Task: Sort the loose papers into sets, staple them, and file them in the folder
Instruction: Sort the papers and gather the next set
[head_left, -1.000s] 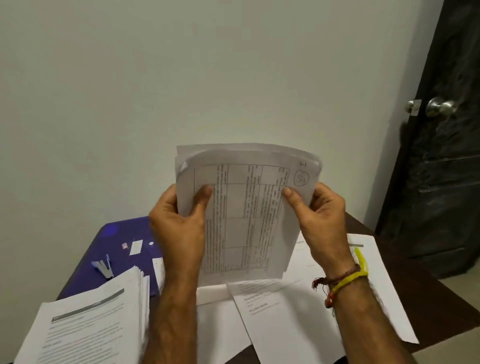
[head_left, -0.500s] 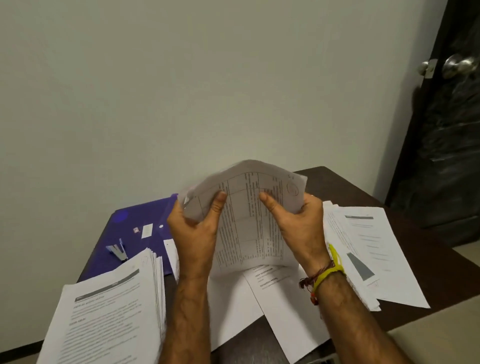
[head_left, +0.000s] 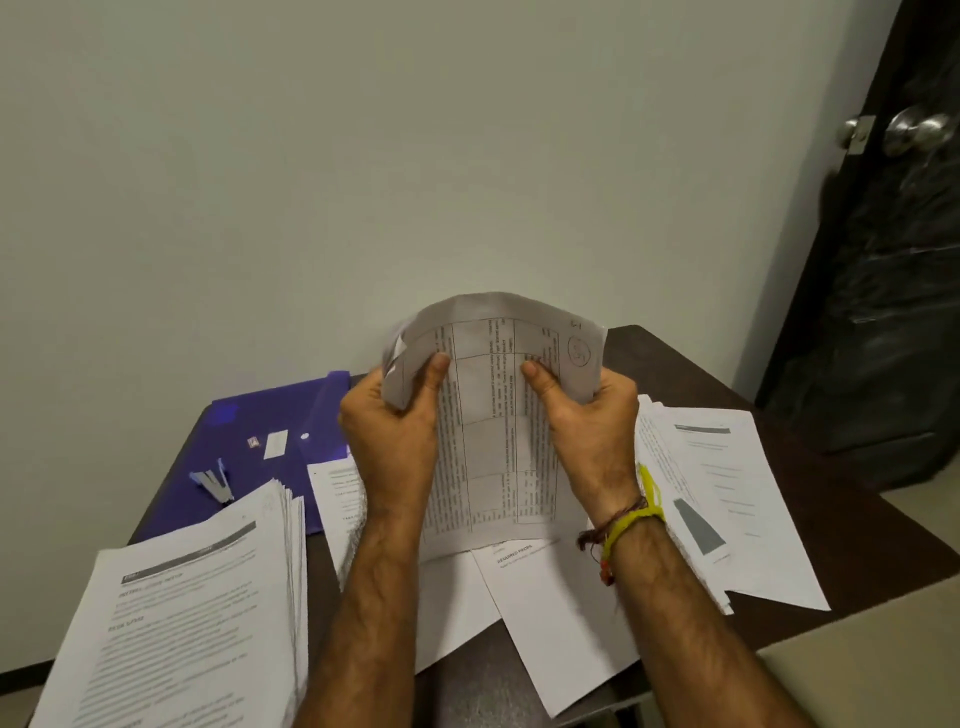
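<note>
A thin set of papers (head_left: 491, 431) printed with a table stands upright over the middle of the table, bowed towards me. My left hand (head_left: 387, 441) grips its left edge, thumb on the front. My right hand (head_left: 589, 426) grips its right edge the same way. A purple folder (head_left: 260, 431) lies flat at the back left with a small stapler (head_left: 212, 482) on it. A thick stack of printed sheets (head_left: 192, 618) lies at the near left.
Loose sheets (head_left: 561, 618) lie on the dark table (head_left: 670, 364) under my hands. Another spread pile of papers (head_left: 727, 493) sits at the right. A pale wall stands just behind the table. A dark door (head_left: 893, 234) with a metal knob is at the far right.
Both hands have lowered the held papers towards the table and pressed the edges inward, so the sheets now bow more. The view has tilted down.
</note>
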